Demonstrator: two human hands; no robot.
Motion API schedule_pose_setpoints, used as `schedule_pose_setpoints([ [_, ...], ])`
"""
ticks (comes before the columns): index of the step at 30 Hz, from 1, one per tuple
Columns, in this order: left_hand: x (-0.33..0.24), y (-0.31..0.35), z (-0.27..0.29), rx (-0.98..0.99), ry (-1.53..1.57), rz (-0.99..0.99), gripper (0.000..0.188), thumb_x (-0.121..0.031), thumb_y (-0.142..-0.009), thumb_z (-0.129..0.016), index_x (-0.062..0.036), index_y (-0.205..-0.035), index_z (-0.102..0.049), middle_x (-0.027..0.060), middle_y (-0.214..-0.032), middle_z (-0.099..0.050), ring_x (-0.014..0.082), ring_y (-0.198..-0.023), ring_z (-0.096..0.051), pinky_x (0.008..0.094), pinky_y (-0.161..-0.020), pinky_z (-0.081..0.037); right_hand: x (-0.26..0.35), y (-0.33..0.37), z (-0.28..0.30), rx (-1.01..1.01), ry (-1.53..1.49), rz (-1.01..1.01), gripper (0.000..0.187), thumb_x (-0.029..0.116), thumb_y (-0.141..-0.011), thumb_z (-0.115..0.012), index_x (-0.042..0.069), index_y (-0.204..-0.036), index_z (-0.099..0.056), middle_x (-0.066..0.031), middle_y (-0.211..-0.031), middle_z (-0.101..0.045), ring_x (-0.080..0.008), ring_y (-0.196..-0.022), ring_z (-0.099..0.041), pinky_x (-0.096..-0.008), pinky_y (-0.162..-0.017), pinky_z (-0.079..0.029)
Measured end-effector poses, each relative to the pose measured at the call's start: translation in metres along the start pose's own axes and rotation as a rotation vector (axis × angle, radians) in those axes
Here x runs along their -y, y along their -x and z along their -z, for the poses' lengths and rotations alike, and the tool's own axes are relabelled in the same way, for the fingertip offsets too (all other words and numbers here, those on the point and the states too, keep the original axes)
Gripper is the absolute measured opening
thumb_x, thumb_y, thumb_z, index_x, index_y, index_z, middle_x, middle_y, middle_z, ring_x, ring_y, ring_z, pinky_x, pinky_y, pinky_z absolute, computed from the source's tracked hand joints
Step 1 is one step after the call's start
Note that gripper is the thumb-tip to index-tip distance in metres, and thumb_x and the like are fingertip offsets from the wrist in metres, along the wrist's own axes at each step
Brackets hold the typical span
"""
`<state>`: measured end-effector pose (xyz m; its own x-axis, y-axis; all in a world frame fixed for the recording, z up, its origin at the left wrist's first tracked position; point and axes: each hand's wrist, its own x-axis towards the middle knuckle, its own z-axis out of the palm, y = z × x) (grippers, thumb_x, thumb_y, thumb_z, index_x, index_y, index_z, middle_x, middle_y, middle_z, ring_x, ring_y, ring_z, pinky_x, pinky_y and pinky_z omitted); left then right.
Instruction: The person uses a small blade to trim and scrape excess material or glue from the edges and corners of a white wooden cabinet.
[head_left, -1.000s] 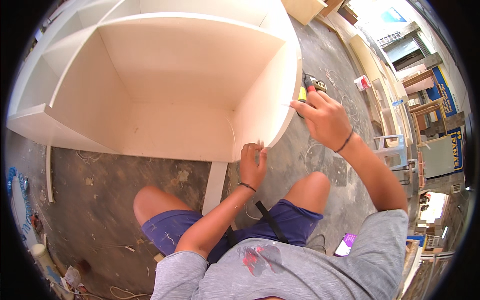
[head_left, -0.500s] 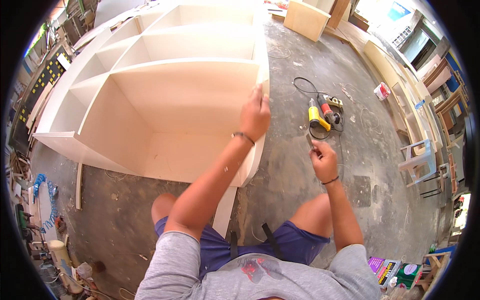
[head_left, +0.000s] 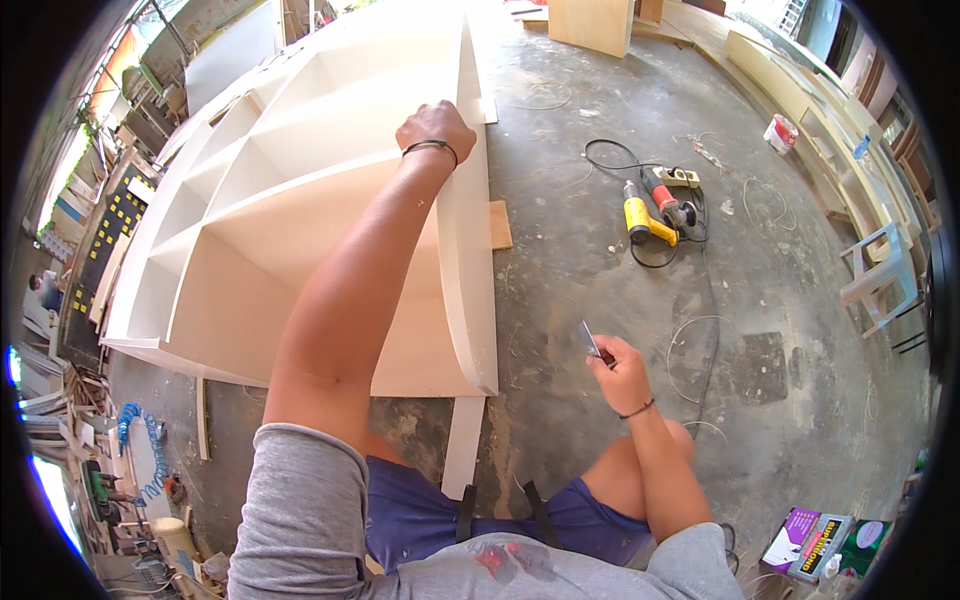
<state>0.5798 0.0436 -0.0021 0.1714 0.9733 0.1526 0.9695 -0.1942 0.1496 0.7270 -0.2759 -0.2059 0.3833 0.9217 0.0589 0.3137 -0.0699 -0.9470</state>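
Note:
A large white shelf cabinet (head_left: 375, 383) lies on the floor in front of me, its open compartments facing up. My left hand (head_left: 437, 127) reaches far across it, next to the long right-hand side panel (head_left: 470, 290). Its fingers are curled down, and their tips, with anything under them, are hidden. Over the floor to the right of the cabinet, my right hand (head_left: 620, 372) pinches a small flat metal blade (head_left: 590, 338), which points up and slightly left, apart from the cabinet.
On the floor at right lie a yellow heat gun (head_left: 640, 215), a red angle grinder (head_left: 664, 197), a power strip (head_left: 678, 177) and loose cords. A white tub (head_left: 780, 134) and a plastic stool (head_left: 882, 278) stand beyond. Tins (head_left: 808, 543) sit at lower right, a blue coiled hose (head_left: 153, 455) at left.
My left hand has moved farther away along the cabinet's right side. My right hand, still pinching the blade, has come nearer and lower. The whole view has shifted.

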Motion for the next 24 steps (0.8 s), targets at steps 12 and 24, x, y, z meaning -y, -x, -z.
schedule_pose_setpoints([
  [12, -0.004, -0.013, -0.01, -0.123, -0.061, 0.127, 0.038, -0.036, -0.09, -0.046, -0.0082, -0.105, -0.067, 0.0135, -0.108, -0.065, 0.0283, -0.1, -0.065, 0.0392, -0.084, -0.052, 0.003, -0.02, 0.002, 0.079, -0.218, -0.054, 0.027, 0.001, -0.079, -0.063, -0.001, -0.106, -0.064, -0.0057, -0.084, -0.065, -0.0112, -0.073, -0.059, -0.0251, -0.068, -0.049],
  [24, -0.017, -0.029, -0.005, -0.051, -0.229, 0.088, 0.039, -0.034, -0.09, -0.045, -0.007, -0.108, -0.067, 0.0142, -0.11, -0.066, 0.0293, -0.101, -0.065, 0.0393, -0.083, -0.053, 0.016, -0.017, 0.002, 0.08, -0.271, -0.076, 0.026, 0.0, -0.08, -0.062, -0.001, -0.106, -0.064, -0.002, -0.082, -0.063, -0.0073, -0.072, -0.055, -0.0225, -0.067, -0.046],
])
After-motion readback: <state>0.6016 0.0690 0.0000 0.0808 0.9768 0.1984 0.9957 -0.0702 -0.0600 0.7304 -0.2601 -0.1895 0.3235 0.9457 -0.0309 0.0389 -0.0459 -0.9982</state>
